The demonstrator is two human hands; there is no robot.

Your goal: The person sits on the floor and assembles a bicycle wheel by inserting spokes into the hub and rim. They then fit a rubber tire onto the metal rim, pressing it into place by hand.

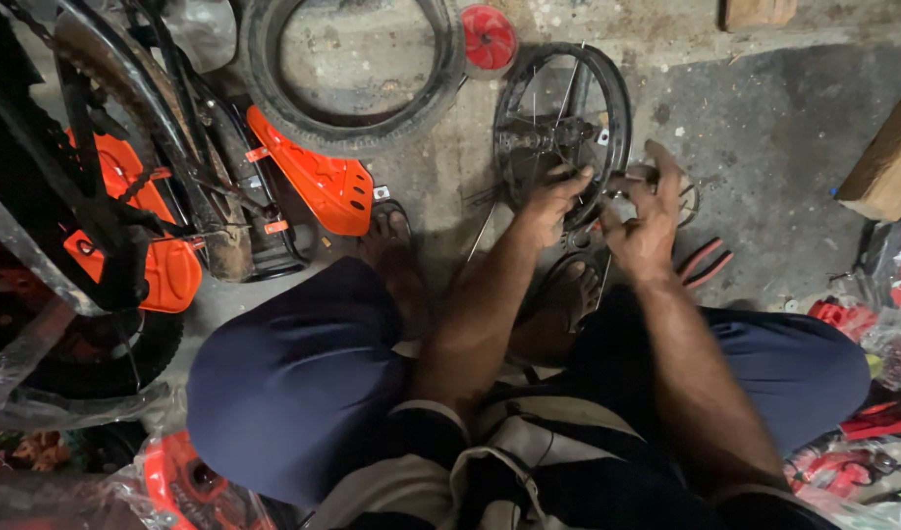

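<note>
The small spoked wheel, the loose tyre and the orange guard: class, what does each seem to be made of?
Small spoked wheel, at both hands: dark rim with thin shiny spokes, probably metal.
Loose tyre: matt black and ring-shaped with a tread-like edge, apparently rubber.
Orange guard: smooth, moulded, evenly bright colour, likely plastic.

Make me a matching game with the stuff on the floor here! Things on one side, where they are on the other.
Things:
1. small spoked wheel
2. loose tyre
3. red disc
4. wooden block

Places:
A. far right edge
B. under both hands
C. top, right of the tyre
D. top middle, lying flat by the bike

Pairs: 1-B, 2-D, 3-C, 4-A
</note>
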